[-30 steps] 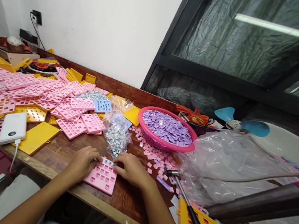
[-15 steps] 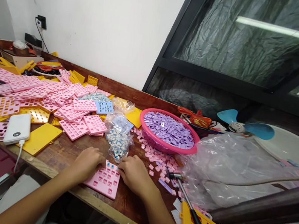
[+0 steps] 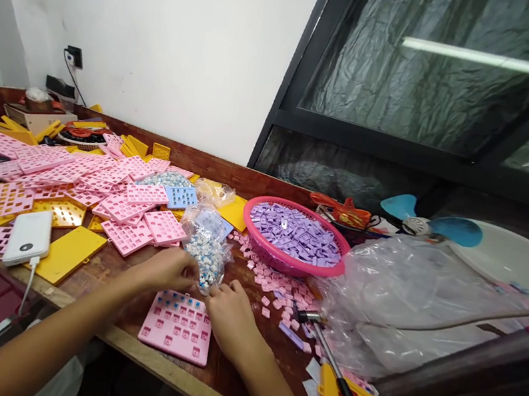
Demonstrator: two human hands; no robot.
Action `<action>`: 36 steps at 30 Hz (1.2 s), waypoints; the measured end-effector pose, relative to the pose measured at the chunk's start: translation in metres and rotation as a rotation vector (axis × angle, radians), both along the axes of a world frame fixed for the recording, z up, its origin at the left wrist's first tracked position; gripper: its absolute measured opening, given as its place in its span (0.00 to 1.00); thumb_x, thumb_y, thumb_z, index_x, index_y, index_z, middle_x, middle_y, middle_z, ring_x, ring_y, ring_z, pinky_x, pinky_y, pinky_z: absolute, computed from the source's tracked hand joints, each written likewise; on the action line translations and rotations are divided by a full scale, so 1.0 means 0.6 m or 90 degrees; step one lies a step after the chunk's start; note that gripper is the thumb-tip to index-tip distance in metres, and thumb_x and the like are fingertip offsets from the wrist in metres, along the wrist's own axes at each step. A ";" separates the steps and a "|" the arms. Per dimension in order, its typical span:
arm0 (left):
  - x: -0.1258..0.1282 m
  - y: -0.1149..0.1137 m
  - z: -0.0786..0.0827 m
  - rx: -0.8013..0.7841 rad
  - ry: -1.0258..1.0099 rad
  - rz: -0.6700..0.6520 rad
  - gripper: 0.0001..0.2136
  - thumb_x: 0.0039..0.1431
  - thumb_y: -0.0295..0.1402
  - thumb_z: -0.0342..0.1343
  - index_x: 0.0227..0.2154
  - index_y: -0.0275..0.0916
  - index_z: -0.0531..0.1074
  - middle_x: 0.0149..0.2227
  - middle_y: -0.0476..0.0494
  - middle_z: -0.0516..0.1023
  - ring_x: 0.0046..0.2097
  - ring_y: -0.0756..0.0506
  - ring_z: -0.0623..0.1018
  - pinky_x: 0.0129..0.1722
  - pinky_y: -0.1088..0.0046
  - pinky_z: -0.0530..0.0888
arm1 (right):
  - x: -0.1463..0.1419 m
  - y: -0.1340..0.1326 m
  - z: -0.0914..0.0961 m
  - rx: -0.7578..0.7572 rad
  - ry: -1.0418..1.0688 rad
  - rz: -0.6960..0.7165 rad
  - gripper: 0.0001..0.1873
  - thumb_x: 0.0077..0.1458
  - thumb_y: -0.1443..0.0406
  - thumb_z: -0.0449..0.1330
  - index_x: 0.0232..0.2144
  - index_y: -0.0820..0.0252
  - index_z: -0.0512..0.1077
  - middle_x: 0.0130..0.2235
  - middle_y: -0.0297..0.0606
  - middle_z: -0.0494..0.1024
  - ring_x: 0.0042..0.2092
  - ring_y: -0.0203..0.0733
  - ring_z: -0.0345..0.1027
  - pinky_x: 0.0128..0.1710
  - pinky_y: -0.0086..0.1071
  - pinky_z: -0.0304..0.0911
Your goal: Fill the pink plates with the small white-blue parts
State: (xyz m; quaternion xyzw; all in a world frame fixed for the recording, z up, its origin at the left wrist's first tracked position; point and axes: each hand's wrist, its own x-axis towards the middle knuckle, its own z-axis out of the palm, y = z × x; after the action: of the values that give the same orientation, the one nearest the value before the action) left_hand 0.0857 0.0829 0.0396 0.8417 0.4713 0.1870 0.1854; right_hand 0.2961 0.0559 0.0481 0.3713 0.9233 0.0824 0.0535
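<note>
A pink board with rows of small square recesses lies on the wooden table in front of me; small blue pieces sit in its far recesses. Just beyond it is a clear plastic bag filled with small white and blue pieces. My left hand is at the near left side of this bag, its fingers curled together; whatever they hold is hidden. At the board's far right corner is my right hand. Its fingers are bent and closed by the bag's near end, and their tips are not clear.
A pink basket of purple tiles stands behind loose pink tiles. Pink boards pile up at left, near a white power bank. At right are a hammer, a yellow tray and plastic sheeting.
My left hand has lifted off the board and moved away from me to the bag, uncovering the board's upper left. My right hand has shifted little. The view has tilted slightly.
</note>
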 end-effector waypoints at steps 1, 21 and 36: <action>0.006 0.020 0.000 0.052 -0.001 0.028 0.07 0.53 0.33 0.62 0.36 0.42 0.80 0.34 0.46 0.81 0.36 0.43 0.78 0.34 0.71 0.68 | -0.002 -0.002 -0.002 0.006 -0.003 -0.001 0.11 0.63 0.71 0.56 0.38 0.63 0.80 0.40 0.46 0.82 0.43 0.47 0.72 0.45 0.41 0.51; 0.026 0.114 -0.104 0.142 -0.181 0.052 0.08 0.55 0.23 0.55 0.36 0.38 0.76 0.40 0.42 0.76 0.45 0.43 0.75 0.48 0.66 0.72 | 0.044 0.099 -0.055 -0.277 0.602 -0.070 0.15 0.60 0.55 0.60 0.35 0.58 0.80 0.37 0.38 0.83 0.38 0.44 0.75 0.40 0.33 0.65; 0.017 0.119 -0.098 0.145 -0.331 0.226 0.20 0.47 0.36 0.67 0.44 0.37 0.73 0.46 0.38 0.72 0.50 0.37 0.73 0.51 0.58 0.71 | 0.051 0.189 -0.149 -0.387 1.001 -0.252 0.22 0.46 0.55 0.68 0.42 0.59 0.75 0.39 0.39 0.80 0.40 0.46 0.73 0.47 0.39 0.67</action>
State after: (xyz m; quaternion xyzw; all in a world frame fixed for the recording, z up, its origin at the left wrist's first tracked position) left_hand 0.0958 0.1545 -0.0194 0.6857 0.5238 0.4765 0.1686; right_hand 0.3268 0.1695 -0.0411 0.4441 0.5930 -0.4593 -0.4901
